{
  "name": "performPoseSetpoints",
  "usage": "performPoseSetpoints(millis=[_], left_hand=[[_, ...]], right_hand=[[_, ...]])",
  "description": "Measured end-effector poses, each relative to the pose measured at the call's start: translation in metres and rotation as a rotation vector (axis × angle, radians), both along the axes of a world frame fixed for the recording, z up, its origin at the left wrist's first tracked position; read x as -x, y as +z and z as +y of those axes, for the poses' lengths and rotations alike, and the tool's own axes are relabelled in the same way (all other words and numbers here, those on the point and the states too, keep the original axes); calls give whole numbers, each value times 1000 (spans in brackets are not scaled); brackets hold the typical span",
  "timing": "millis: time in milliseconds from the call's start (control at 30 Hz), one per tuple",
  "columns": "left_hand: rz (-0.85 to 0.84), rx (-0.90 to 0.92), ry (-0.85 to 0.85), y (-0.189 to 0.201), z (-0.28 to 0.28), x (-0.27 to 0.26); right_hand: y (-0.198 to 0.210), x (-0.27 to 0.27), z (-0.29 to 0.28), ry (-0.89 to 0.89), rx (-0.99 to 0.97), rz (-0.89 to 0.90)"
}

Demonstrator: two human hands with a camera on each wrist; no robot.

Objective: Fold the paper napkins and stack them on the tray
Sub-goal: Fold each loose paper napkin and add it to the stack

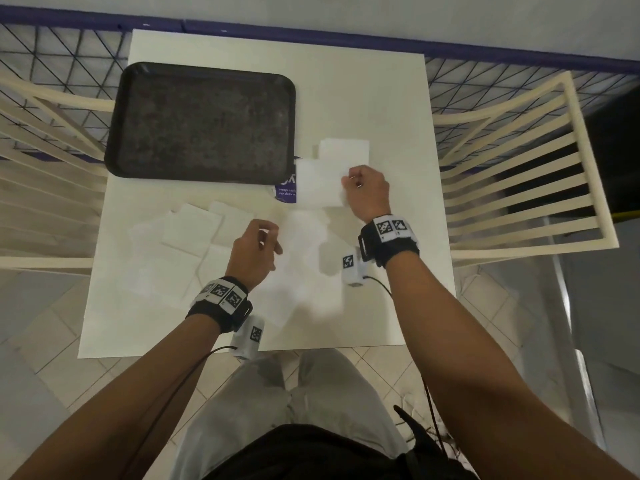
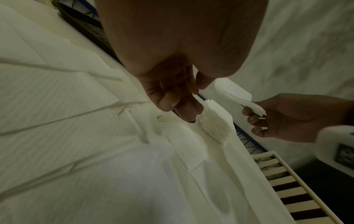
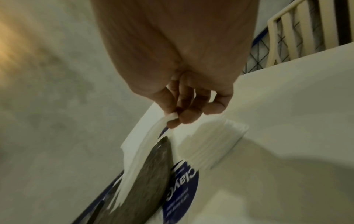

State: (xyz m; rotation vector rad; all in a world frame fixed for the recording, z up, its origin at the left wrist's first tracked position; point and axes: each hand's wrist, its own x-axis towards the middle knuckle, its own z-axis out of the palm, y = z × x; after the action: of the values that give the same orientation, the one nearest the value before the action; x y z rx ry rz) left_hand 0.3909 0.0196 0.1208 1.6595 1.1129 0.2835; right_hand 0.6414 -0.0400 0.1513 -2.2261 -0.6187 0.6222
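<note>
A black tray lies bare at the table's far left. My right hand pinches the corner of one white napkin and holds it up just right of the tray; the right wrist view shows that napkin hanging from my fingertips. Behind it sits a neat napkin stack. My left hand hovers over the table's middle with fingers loosely curled and nothing in them. Several unfolded napkins lie spread at the near left.
A purple napkin wrapper lies against the tray's near right corner. Cream slatted chairs stand on both sides of the white table. A wire fence runs behind it.
</note>
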Motion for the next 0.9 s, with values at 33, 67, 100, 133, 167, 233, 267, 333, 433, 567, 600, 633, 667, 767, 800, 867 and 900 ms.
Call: performPoseSetpoints(millis=[33, 67, 100, 133, 167, 233, 267, 333, 433, 567, 600, 633, 667, 767, 800, 867, 900], left_hand=[[25, 20, -21, -4, -1, 0], [50, 35, -45, -8, -2, 0], [73, 46, -70, -11, -3, 0], [90, 58, -87, -13, -4, 1], [104, 71, -95, -16, -5, 1], [126, 98, -96, -19, -6, 0], [133, 108, -94, -21, -7, 0], [138, 120, -88, -24, -7, -1], [148, 126, -80, -26, -6, -3], [162, 133, -75, -26, -3, -8], [164, 132, -76, -27, -3, -8], [164, 128, -78, -27, -1, -9], [164, 121, -82, -27, -1, -10], [155, 105, -96, -27, 2, -12], [155, 101, -102, -26, 2, -12], [163, 91, -113, -27, 3, -13], [165, 85, -118, -28, 3, -13]], right_hand=[[-2, -12, 4, -31, 10, -8], [-5, -24, 8, -55, 23, -18], [-8, -34, 12, -70, 38, -26], [-11, -42, 16, -79, 51, -33], [-13, -49, 20, -87, 62, -37], [-19, -59, 26, -100, 79, -37], [-22, -63, 29, -104, 90, -36], [-28, -68, 34, -112, 107, -36], [-35, -71, 38, -118, 125, -42], [-40, -71, 40, -117, 113, -51], [-40, -72, 40, -122, 99, -46], [-40, -71, 39, -134, 87, -36], [-39, -71, 38, -153, 73, -27], [-37, -65, 32, -223, 13, -27], [-36, -61, 29, -237, -7, -42], [-36, -48, 20, -232, -69, -86], [-36, -39, 15, -214, -115, -118]])
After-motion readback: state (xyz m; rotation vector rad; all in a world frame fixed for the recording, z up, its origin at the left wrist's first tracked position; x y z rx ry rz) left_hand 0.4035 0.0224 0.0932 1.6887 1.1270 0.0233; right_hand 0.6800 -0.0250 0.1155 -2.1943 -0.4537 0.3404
